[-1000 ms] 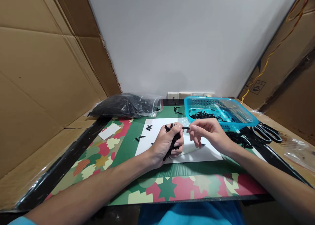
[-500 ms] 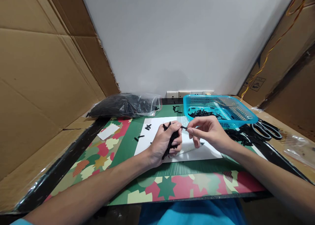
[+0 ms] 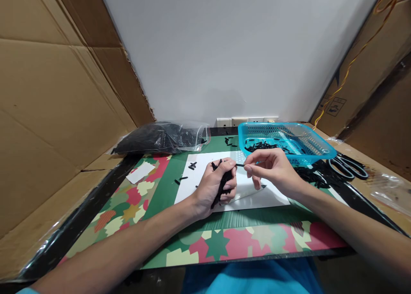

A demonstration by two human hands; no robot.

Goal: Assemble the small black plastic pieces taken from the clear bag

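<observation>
Clear bag of black pieces (image 3: pixel 160 137) lies at table's far-left edge; left hand (image 3: pixel 213 187) fists a bundle of black sticks (image 3: pixel 222 183) over white sheet (image 3: pixel 205 167), mid-table; right hand (image 3: pixel 272 169) pinches one stick's tip w/ thumb & forefinger; blue basket (image 3: pixel 316 150) at far right.

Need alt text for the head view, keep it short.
The left hand grips a bundle of black strips over a white sheet while the right hand pinches one strip at its top. A blue basket and scissors sit to the right.
</observation>
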